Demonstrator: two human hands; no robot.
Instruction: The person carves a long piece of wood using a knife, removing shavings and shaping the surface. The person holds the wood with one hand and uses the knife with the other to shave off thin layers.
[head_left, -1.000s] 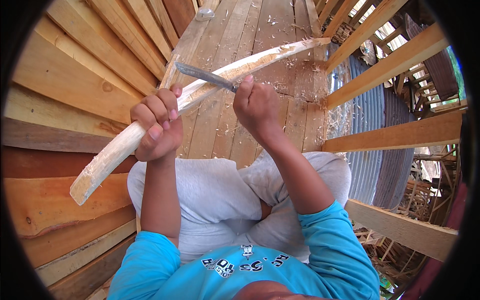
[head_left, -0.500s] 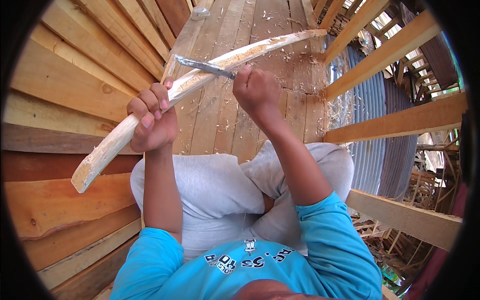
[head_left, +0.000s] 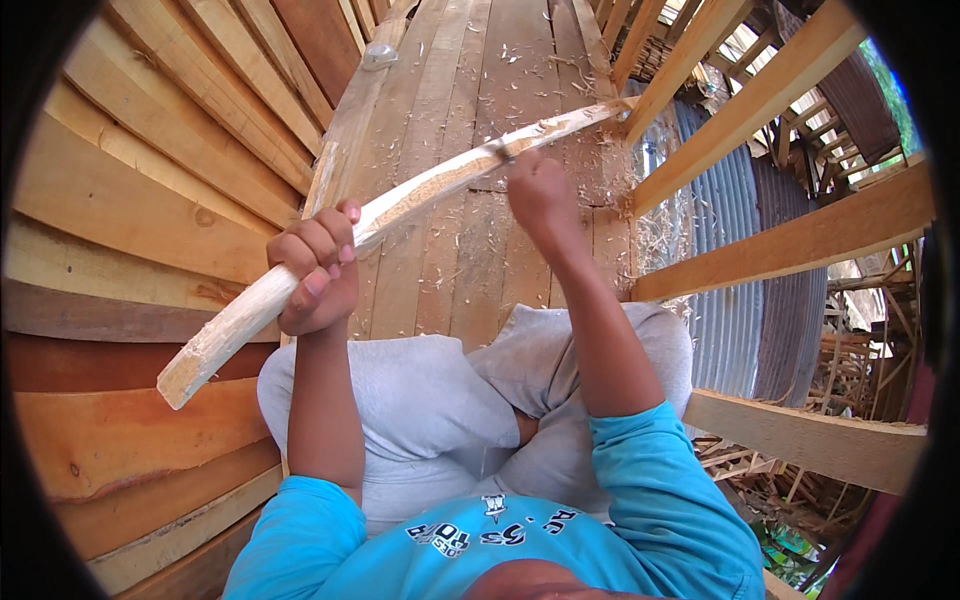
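Note:
My left hand (head_left: 315,268) grips a long, curved, pale wooden stick (head_left: 420,190) near its lower end, holding it slanted up toward the right. My right hand (head_left: 540,195) is closed on a knife (head_left: 497,150) whose grey blade lies against the stick's upper part. Only a short piece of the blade shows past my fist. The stick's far tip (head_left: 600,108) rests near a slanted wooden rail. My knees in grey trousers (head_left: 420,400) lie below both hands.
I sit on a plank floor (head_left: 470,60) strewn with wood shavings. A plank wall (head_left: 130,200) rises on the left. Wooden rails (head_left: 790,240) edge the right side, with corrugated metal sheet (head_left: 730,230) and timber scraps below. A small grey object (head_left: 379,55) lies far up the floor.
My right hand has slid the knife up the stick, away from me, toward its far tip. My left hand and the stick have dropped slightly lower.

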